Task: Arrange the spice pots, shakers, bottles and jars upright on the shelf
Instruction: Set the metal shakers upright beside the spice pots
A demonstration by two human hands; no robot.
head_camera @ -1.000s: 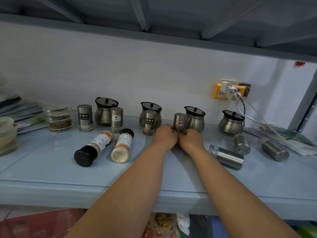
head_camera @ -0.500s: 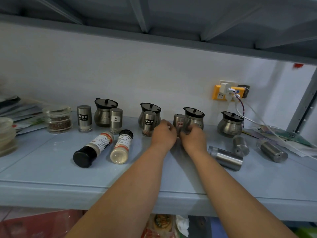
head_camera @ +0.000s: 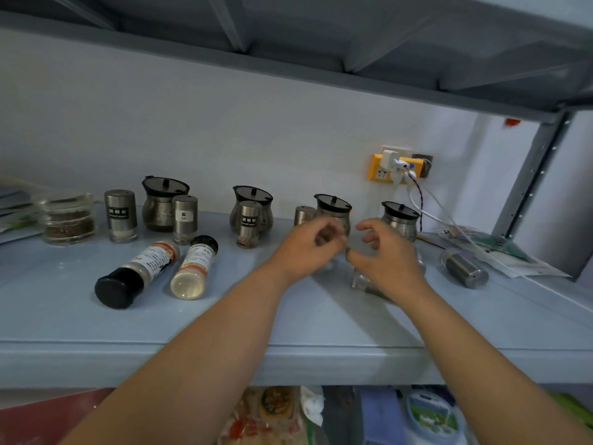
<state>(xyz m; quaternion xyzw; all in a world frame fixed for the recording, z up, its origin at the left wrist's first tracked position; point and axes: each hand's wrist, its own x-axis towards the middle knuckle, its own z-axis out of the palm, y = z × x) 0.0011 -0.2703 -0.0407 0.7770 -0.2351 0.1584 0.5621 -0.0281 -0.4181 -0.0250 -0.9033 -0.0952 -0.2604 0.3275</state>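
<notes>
The left hand and right hand are pulling back from the shaker, which is now standing upright at the back of the shelf, beside a pot. Each grip is hanging loose and apart, holding nothing. The left bottle, right bottle and a far shaker are lying flat, awaiting righting.

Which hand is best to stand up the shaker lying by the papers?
Right, I think. The right hand is on that side, nearer the shaker; the left hand is farther and would have to cross over.
</notes>
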